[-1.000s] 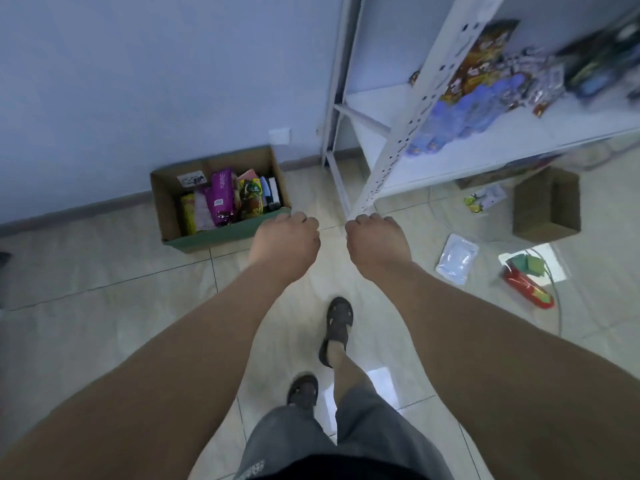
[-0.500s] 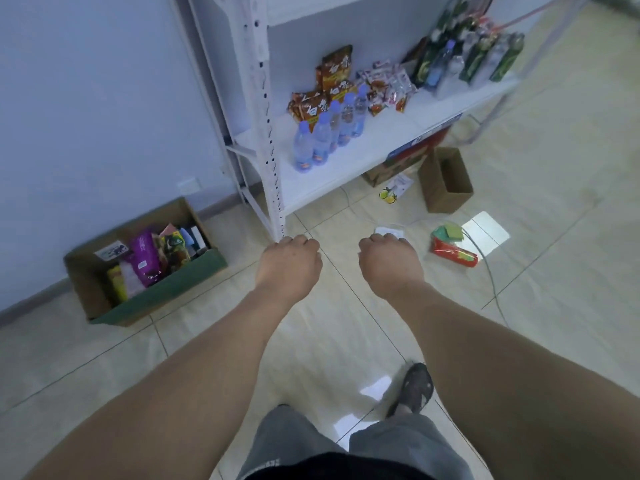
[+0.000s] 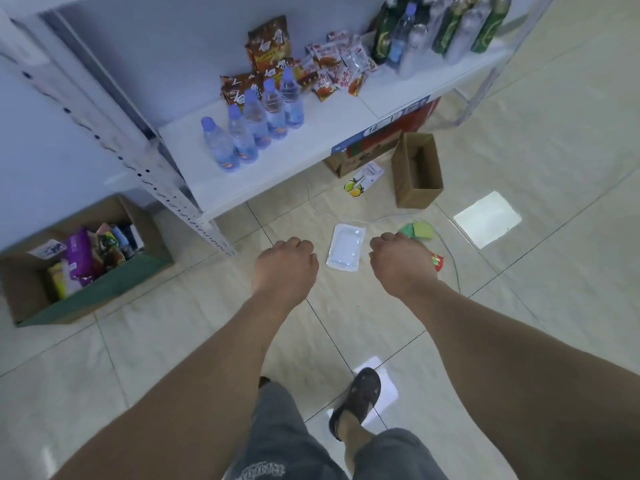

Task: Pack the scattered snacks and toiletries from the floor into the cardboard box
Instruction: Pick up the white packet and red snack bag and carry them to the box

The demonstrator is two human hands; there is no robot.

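Both hands are held out in front and carry nothing. The left hand [image 3: 284, 268] has its fingers curled in, and so does the right hand [image 3: 401, 265].

The cardboard box [image 3: 83, 303] sits on the floor at the left, by the wall, and it is already partly full of bright packs. More things lie on the floor ahead, well apart from it. A clear flat packet [image 3: 346, 247] lies between the two hands. A green sponge [image 3: 417, 231] and a red pack [image 3: 437, 262] peek out from behind the right hand. A small card with yellow fruit [image 3: 356, 187] lies farther off, near a small open carton [image 3: 417, 174].

What could go wrong? A thin cord [image 3: 450, 258] runs over the floor by the red pack, and a hand or foot could snag it. The floor tiles [image 3: 554, 289] are shiny and look slippery, so a foot in a sandal [image 3: 356, 400] could slide. The clear packet is flat and pale, so it may be hard to pinch up. It is blurry, so I cannot tell what is inside.

A white metal shelf [image 3: 311, 147] stands close, holding water bottles [image 3: 252, 133]. A head could bump it when bending down.
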